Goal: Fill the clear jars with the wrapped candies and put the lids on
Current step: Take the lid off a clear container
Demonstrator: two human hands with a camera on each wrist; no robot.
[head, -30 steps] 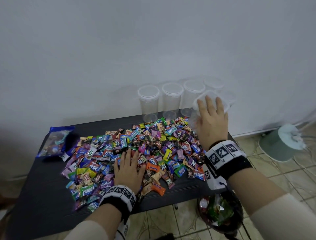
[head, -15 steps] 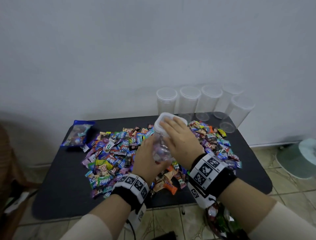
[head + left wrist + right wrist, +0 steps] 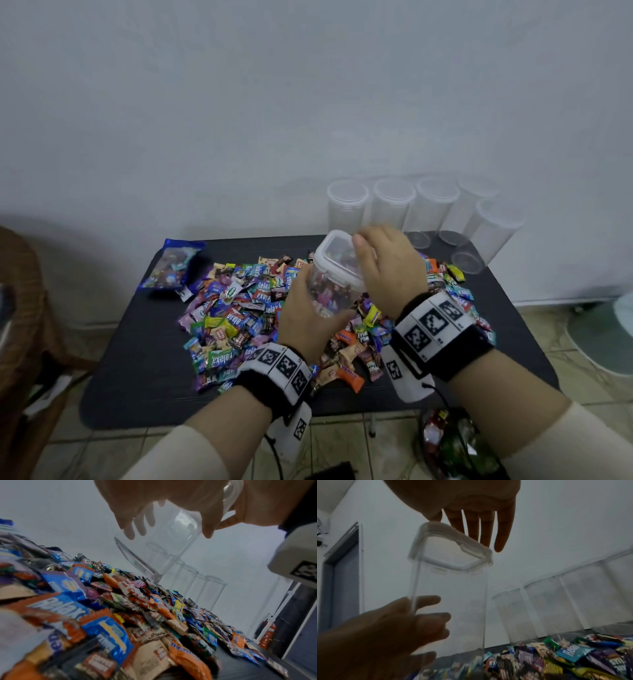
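Note:
A clear square jar point(image 3: 329, 294) with a white-rimmed lid point(image 3: 334, 255) is held tilted above the pile of wrapped candies point(image 3: 246, 308) on the black table point(image 3: 137, 377). My left hand point(image 3: 308, 308) grips the jar's body from the left. My right hand point(image 3: 373, 260) arches over the lid, thumb on the near side and fingers down the far side. In the right wrist view the jar point(image 3: 450, 601) looks empty, the lid point(image 3: 450, 555) sits on it, and the left hand point(image 3: 412, 622) wraps its lower wall. The left wrist view shows the jar's base point(image 3: 159, 550) over the candies point(image 3: 137, 608).
Several more clear lidded jars point(image 3: 394, 205) stand along the wall at the table's back right. A blue candy bag point(image 3: 171, 263) lies at the back left. A wicker chair point(image 3: 20, 308) is on the left, and a bag of sweets point(image 3: 452, 442) lies on the floor.
My right hand brought the jar from the back right row to the middle above the pile. My left hand left the candies and took hold of the jar's body.

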